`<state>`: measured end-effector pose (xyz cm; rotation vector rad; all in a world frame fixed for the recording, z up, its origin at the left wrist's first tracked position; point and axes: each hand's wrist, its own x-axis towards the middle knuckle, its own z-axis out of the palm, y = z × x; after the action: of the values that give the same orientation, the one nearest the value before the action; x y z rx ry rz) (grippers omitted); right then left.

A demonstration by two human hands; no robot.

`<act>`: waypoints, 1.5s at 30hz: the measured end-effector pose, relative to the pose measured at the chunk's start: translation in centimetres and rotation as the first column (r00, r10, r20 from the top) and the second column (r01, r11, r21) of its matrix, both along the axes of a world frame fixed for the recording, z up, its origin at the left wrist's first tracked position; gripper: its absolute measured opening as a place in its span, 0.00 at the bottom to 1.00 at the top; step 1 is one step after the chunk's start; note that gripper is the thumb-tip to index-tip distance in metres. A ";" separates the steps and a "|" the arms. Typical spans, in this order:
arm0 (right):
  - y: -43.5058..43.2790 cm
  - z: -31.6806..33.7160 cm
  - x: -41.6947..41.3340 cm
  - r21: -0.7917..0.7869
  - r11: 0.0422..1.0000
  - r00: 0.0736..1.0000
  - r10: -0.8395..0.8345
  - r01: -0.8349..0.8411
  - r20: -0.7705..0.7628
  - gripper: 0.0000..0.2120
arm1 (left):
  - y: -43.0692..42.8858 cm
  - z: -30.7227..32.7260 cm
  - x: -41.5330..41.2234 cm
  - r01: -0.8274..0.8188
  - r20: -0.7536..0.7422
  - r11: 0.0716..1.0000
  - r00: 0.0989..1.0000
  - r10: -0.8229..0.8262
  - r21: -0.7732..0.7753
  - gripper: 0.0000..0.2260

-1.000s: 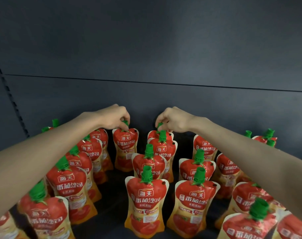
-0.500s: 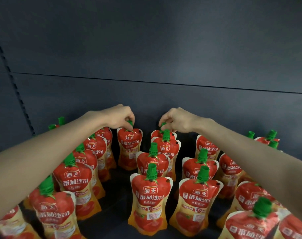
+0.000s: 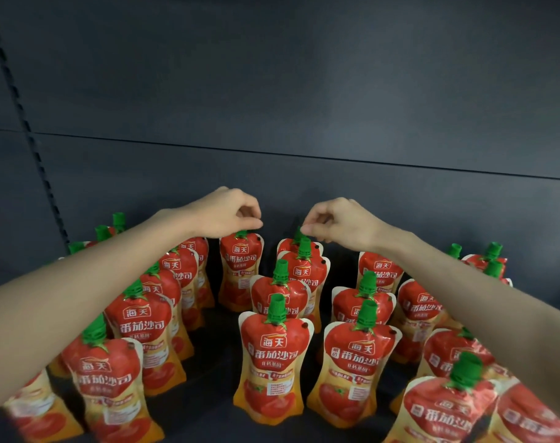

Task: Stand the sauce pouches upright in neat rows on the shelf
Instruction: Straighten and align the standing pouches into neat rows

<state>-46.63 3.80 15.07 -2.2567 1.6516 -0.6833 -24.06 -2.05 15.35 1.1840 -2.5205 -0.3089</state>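
Observation:
Several red and yellow sauce pouches with green caps stand upright in rows on the dark shelf [image 3: 214, 407]. My left hand [image 3: 227, 212] reaches to the back row, its fingers curled over the cap of a rear pouch [image 3: 242, 270]; the cap is mostly hidden under the hand. My right hand [image 3: 336, 222] pinches the green cap of the rearmost pouch [image 3: 288, 246] in the middle row between thumb and forefinger. That pouch stands close behind another pouch [image 3: 304, 276].
The shelf's dark back panel [image 3: 304, 107] rises right behind the rear pouches. A perforated upright strip [image 3: 26, 123] runs down the left side. More pouches stand to the far left [image 3: 106, 382] and far right [image 3: 451, 407], under my forearms. A bare strip of shelf lies between the left and middle rows.
Both hands stay on the caps of the two rear pouches. The view has shifted slightly, and my right thumb and forefinger show more plainly at the cap.

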 end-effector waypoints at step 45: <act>0.7 -0.6 2.1 0.239 0.971 0.993 0.039 -0.012 -0.111 0.03 | 1.1 -1.2 2.3 0.005 0.087 0.994 0.996 -0.015 0.110 0.10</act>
<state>-44.50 4.49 14.50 -2.1752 1.6537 -0.3328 -21.74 -0.92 14.14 1.2524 -2.6154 -0.4110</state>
